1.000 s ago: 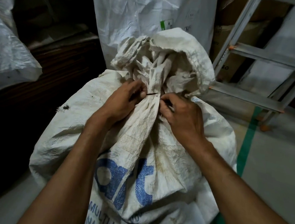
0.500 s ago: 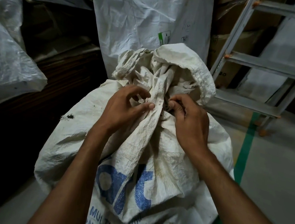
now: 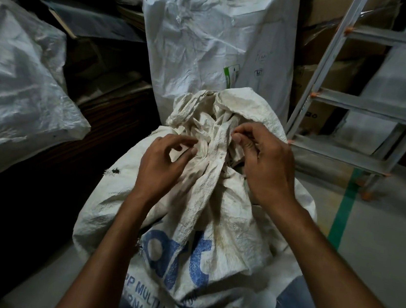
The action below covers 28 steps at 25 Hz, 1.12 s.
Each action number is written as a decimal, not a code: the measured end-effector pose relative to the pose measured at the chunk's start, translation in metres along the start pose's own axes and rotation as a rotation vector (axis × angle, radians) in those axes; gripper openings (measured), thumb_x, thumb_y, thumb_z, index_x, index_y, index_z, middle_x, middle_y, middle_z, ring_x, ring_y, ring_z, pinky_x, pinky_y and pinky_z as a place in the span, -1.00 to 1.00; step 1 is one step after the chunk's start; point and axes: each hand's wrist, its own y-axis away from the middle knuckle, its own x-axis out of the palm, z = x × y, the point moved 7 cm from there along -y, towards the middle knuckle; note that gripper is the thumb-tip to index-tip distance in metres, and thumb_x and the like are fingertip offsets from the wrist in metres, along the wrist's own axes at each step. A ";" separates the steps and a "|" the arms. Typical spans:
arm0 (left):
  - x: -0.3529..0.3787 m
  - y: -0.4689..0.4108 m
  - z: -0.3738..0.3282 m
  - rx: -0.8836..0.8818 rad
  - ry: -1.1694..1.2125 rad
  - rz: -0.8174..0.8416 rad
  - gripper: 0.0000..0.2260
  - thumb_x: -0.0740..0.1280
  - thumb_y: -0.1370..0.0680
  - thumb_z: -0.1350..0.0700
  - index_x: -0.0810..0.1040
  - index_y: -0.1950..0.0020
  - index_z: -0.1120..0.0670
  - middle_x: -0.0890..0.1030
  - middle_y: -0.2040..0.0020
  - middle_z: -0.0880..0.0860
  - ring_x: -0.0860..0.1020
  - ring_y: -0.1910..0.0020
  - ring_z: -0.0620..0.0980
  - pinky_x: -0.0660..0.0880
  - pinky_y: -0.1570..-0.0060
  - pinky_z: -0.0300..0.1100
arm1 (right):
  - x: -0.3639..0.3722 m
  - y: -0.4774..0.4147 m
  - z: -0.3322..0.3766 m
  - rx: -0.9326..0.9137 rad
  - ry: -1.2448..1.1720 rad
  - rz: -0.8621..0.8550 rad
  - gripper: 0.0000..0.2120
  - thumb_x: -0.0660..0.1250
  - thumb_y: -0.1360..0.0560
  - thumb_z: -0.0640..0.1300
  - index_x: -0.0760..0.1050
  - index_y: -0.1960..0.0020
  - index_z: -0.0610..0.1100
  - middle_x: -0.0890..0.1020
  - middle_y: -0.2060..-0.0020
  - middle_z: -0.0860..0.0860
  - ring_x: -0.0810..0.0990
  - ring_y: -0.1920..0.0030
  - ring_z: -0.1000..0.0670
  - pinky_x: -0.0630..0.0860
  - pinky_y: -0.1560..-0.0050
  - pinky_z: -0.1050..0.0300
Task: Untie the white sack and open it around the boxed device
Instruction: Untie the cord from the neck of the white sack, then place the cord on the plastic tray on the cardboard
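Right hand pinched white sack fabric at the gathered neck; left hand curled against neck, grasp unclear.

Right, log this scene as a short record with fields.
white sack: upright, neck bunched, mouth not yet open
left hand: fingers loosely curled, touching the neck
right hand: thumb and forefinger pinched at the bunched top; what they pinch is unclear
boxed device: not visible
behind: another white bag, metal ladder
floor: green stripe
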 end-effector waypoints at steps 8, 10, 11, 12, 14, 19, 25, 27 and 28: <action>-0.034 -0.023 -0.026 -0.069 0.084 -0.131 -0.83 0.44 -0.59 0.09 0.68 -0.16 -0.06 0.70 -0.04 -0.17 0.65 -0.03 -0.16 0.58 0.04 -0.27 | -0.016 -0.050 0.039 -0.070 -0.049 -0.065 -0.85 0.36 -0.62 0.00 0.60 -0.05 -0.07 0.64 0.18 0.18 0.63 0.17 0.12 0.60 0.19 -0.02; -0.042 -0.028 -0.030 -0.140 0.087 -0.164 -0.84 0.43 -0.60 0.09 0.68 -0.16 -0.06 0.70 -0.05 -0.17 0.65 -0.04 -0.16 0.59 0.01 -0.27 | -0.010 -0.064 0.045 -0.028 -0.102 -0.044 -0.85 0.38 -0.61 -0.02 0.62 -0.03 -0.09 0.65 0.19 0.17 0.63 0.17 0.13 0.59 0.17 0.00; -0.046 -0.028 -0.035 -0.185 0.085 -0.173 -0.85 0.42 -0.60 0.09 0.68 -0.16 -0.06 0.70 -0.05 -0.16 0.64 -0.04 -0.17 0.59 0.02 -0.25 | -0.008 -0.070 0.048 0.006 -0.131 -0.039 -0.85 0.39 -0.60 -0.02 0.63 -0.02 -0.10 0.65 0.19 0.16 0.63 0.17 0.13 0.59 0.16 0.00; -0.050 -0.028 -0.041 -0.220 0.084 -0.172 -0.84 0.41 -0.60 0.09 0.67 -0.16 -0.06 0.69 -0.06 -0.17 0.64 -0.04 -0.17 0.59 0.05 -0.23 | -0.008 -0.074 0.052 0.040 -0.155 -0.037 -0.85 0.39 -0.60 -0.03 0.64 -0.01 -0.11 0.66 0.19 0.15 0.64 0.17 0.12 0.59 0.15 0.02; -0.058 -0.026 -0.057 -0.277 0.087 -0.161 -0.84 0.40 -0.61 0.08 0.66 -0.17 -0.08 0.68 -0.08 -0.18 0.63 -0.04 -0.18 0.58 0.09 -0.19 | -0.010 -0.082 0.061 0.102 -0.187 -0.007 -0.85 0.39 -0.60 -0.04 0.64 0.00 -0.12 0.67 0.20 0.13 0.64 0.16 0.13 0.60 0.13 0.07; -0.090 -0.015 -0.109 -0.410 0.017 -0.136 -0.85 0.38 -0.61 0.04 0.64 -0.17 -0.12 0.66 -0.11 -0.24 0.62 -0.04 -0.21 0.58 0.04 -0.14 | -0.036 -0.097 0.093 0.275 -0.270 0.097 -0.86 0.40 -0.60 -0.08 0.65 0.01 -0.14 0.68 0.20 0.13 0.65 0.15 0.13 0.54 0.11 0.25; -0.161 -0.004 -0.213 -0.518 -0.025 -0.122 -0.80 0.38 -0.61 0.02 0.60 -0.23 -0.13 0.65 -0.09 -0.22 0.62 -0.04 -0.22 0.60 0.06 -0.08 | -0.103 -0.112 0.165 0.481 -0.277 0.244 -0.88 0.41 -0.59 -0.03 0.66 0.00 -0.08 0.70 0.20 0.12 0.67 0.17 0.10 0.60 0.15 0.16; -0.191 -0.004 -0.250 -0.526 -0.052 -0.108 -0.78 0.38 -0.61 0.01 0.59 -0.25 -0.14 0.64 -0.09 -0.21 0.61 -0.04 -0.24 0.59 0.07 -0.15 | -0.129 -0.124 0.190 0.558 -0.330 0.254 -0.87 0.42 -0.58 -0.03 0.66 0.00 -0.09 0.71 0.21 0.10 0.68 0.19 0.11 0.62 0.14 0.12; -0.208 -0.004 -0.267 -0.526 -0.057 -0.113 -0.78 0.38 -0.61 0.02 0.59 -0.26 -0.13 0.64 -0.10 -0.20 0.61 -0.04 -0.25 0.58 0.06 -0.21 | -0.139 -0.130 0.202 0.609 -0.374 0.261 -0.87 0.43 -0.57 -0.05 0.66 0.01 -0.11 0.72 0.22 0.07 0.67 0.21 0.13 0.61 0.15 0.12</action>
